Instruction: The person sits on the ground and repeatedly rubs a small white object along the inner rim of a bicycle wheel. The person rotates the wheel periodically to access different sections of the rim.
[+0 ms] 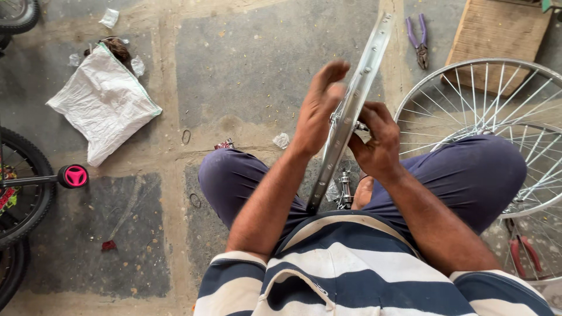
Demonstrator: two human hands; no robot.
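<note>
The left hand (319, 108) lies flat, fingers spread, against the bare silver metal bicycle rim (351, 105) standing edge-on between the knees; the right hand (377, 140) pinches a small fitting at its inner side. The rim looks light and stiff – likely slippery – best steadied by its edges.

rim (351, 105): bare silver bicycle wheel rim, seen edge-on
pose: upright, tilted, above the lap
spokes: cannot tell

A wheel rim (351, 105) is standing between the left hand (319, 108) and right hand (374, 143); a spoked wheel (497, 117) is lying right, a sack (102, 102) far left.
</note>
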